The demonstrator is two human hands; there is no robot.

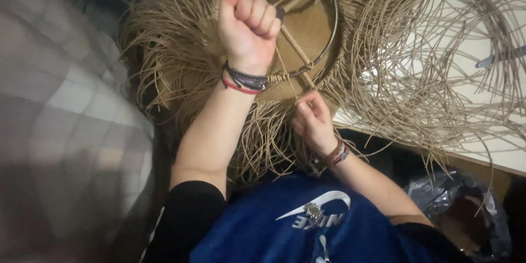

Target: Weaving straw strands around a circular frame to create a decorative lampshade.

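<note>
Left hand point(249, 22) fisted grip pulling cord point(285, 60) upward, right hand point(313, 120) pinching knot on ring point(329, 33)

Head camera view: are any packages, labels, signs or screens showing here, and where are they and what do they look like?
Logo print: on the chest of the blue shirt, bottom centre; a white curved swoosh above white block lettering.
Plastic bag: bottom right, below the table edge; crumpled, dark and shiny, open at the top.
No signs or screens in view.
</note>
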